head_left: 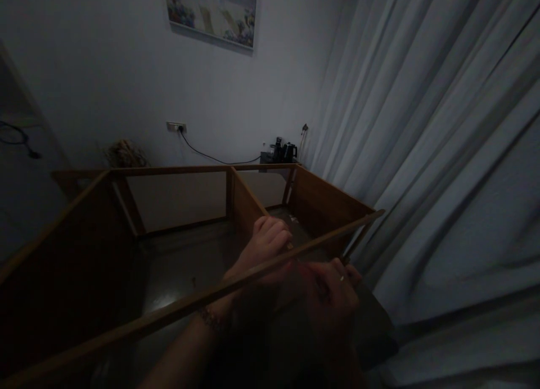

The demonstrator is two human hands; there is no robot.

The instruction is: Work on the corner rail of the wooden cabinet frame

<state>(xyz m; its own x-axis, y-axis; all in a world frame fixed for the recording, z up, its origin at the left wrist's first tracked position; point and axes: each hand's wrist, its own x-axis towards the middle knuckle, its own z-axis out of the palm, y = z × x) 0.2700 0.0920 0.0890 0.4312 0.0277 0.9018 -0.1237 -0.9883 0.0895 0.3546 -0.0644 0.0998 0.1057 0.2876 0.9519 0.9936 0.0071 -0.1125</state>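
Observation:
A wooden cabinet frame point(324, 200) lies on the floor in dim light, with a middle divider panel point(247, 206) inside. My left hand point(268, 242) is closed over the near end of that divider, where it meets the front rail point(169, 310). My right hand point(333, 290), a ring on one finger, sits just below the rail to the right of the left one. Its fingers are curled, and whatever they hold is hidden in the dark. A bracelet shows on my left wrist.
Grey curtains point(430, 152) hang close on the right. Behind the frame a white wall carries a socket point(176, 127) with a cable, and a picture point(213, 9) above. A small dark kettle point(289, 150) stands by the far corner.

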